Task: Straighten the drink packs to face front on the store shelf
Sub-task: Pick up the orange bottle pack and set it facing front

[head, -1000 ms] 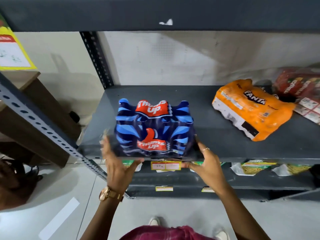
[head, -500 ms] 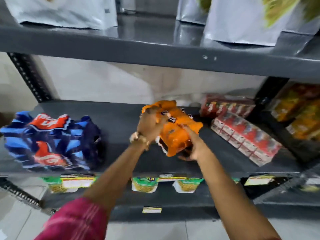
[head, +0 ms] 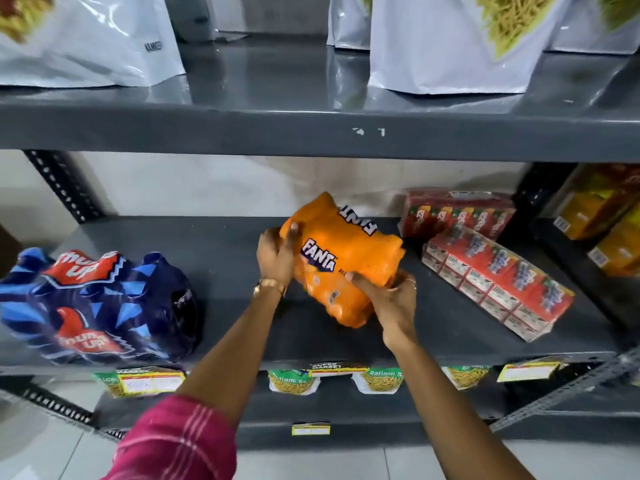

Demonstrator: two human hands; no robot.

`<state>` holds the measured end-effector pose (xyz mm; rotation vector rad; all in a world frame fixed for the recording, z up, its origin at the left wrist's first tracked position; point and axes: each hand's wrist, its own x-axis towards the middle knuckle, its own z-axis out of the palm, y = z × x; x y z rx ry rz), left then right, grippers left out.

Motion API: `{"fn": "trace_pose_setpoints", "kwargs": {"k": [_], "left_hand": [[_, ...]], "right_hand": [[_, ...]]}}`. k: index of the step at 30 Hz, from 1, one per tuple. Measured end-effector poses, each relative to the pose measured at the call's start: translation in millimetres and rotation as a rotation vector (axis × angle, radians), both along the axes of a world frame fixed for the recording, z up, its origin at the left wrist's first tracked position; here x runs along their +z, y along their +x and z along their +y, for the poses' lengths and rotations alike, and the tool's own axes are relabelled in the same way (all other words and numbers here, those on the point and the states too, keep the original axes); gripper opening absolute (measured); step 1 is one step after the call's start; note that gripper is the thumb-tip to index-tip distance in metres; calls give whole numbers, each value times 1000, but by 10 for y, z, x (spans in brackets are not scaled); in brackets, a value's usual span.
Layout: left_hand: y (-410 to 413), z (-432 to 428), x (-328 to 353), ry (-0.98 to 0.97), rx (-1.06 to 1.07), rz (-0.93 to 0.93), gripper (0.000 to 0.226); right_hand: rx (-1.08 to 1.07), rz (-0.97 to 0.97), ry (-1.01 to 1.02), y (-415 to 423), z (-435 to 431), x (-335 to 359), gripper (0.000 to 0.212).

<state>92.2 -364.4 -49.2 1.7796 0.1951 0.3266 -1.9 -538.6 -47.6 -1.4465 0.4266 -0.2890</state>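
Head view: the left hand (head: 275,258) and right hand (head: 391,299) hold the crooked orange plastic-wrapped Fanta pack (head: 343,261) mid-shelf. At nine o'clock, the blue plastic-wrapped Thums Up pack (head: 93,306) faces front. At three o'clock, red juice-carton packs (head: 495,282) wait, crooked.

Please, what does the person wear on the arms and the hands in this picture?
The left hand is bare; a gold-coloured metal wristwatch or bracelet sits at its wrist. Near the picture's bottom, the left arm carries a magenta-pink fabric sleeve with thin pale stripes. The right hand wears a thin ring on one finger; its forearm is uncovered, with no sleeve in view.
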Motion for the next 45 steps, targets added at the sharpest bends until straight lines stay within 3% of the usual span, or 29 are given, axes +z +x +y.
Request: {"fn": "trace_pose_setpoints", "kwargs": {"k": [2, 6, 7, 9, 11, 12, 14, 17, 19, 21, 24, 26, 30, 35, 37, 40, 42, 45], "left_hand": [[-157, 55, -138, -28, -79, -13, 60], [-150, 246, -151, 499, -102, -1, 43], [-178, 256, -89, 550, -80, 29, 38], [-361, 192, 94, 481, -93, 94, 47], [-535, 19, 297, 163, -165, 288, 66], [-571, -52, 381, 16, -216, 389, 81], [-520, -138, 555, -87, -339, 474, 106], [-367, -146, 816, -187, -587, 429, 81], [-231, -67, 898, -218, -564, 414, 92], [-122, 29, 838, -184, -493, 354, 102], [-250, 141, 618, 53, -433, 259, 80], [-425, 181, 340, -11, -461, 240, 70], [-791, 145, -118, -132, -346, 222, 77], [-951, 82, -412, 364, -357, 200, 75], [-900, 82, -429, 410, -275, 188, 58], [-907, 111, -424, 382, -269, 126, 41], [-937, 240, -451, 388, -309, 124, 42], [-1095, 503, -533, 475, -445, 127, 63]], "right_hand": [[10, -163, -167, -86, 3, -54, 90], [48, -254, -438, -187, -49, -110, 114], [73, -249, -455, -196, -55, -120, 121], [105, -212, -401, -213, -46, -145, 133], [145, -181, -362, -196, -55, -122, 136], [158, -170, -348, -188, -48, -123, 132], [109, -195, -284, -219, 47, -154, 120], [-46, -213, -337, -406, 442, -299, 113], [-37, -212, -370, -562, 660, -460, 90], [-108, -183, -274, -597, 576, -591, 76], [-230, -114, -177, -387, 38, -700, 98], [-128, -55, -216, -204, -292, -692, 103], [53, 4, -333, 186, -598, -574, 103], [353, 62, -429, 513, -824, -399, 91], [385, 87, -436, 521, -867, -469, 82], [349, 29, -472, 255, -770, -415, 49], [362, 8, -494, -15, -721, -413, 39], [447, 36, -540, -443, -699, -412, 51]]}}
